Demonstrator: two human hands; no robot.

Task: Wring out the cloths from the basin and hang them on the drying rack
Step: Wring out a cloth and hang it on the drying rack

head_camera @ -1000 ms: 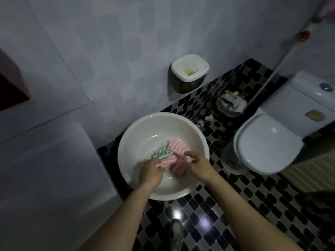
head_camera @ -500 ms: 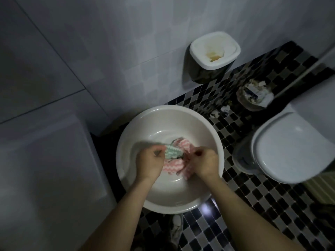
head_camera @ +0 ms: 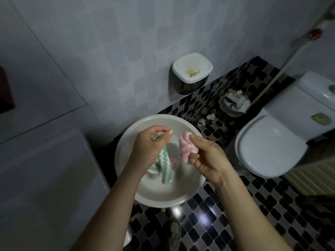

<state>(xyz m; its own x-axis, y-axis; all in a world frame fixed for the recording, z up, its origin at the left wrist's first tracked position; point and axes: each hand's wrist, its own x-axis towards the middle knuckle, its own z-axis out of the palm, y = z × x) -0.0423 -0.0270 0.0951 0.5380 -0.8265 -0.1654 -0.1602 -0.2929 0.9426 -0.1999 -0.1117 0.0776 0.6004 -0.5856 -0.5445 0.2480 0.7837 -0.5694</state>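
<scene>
A white round basin (head_camera: 183, 198) sits on the black-and-white tiled floor. Above it my left hand (head_camera: 146, 144) pinches a green-and-white wavy cloth (head_camera: 165, 166), which hangs down into the basin. My right hand (head_camera: 208, 156) grips a bunched pink-and-white cloth (head_camera: 186, 148), held beside the green one over the basin. A bit of pink (head_camera: 174, 163) shows low between the two cloths; I cannot tell if it is another cloth. No drying rack is in view.
A white toilet (head_camera: 268, 147) with its lid down stands to the right. A waste basket full of paper (head_camera: 233, 103) sits by the wall. A dark bin with a white rim (head_camera: 192, 73) is on the tiled wall. A white appliance (head_camera: 45, 178) stands at left.
Both hands have lifted out of the basin and moved apart. The two cloths, bunched together earlier, are now separated, green in the left hand and pink in the right.
</scene>
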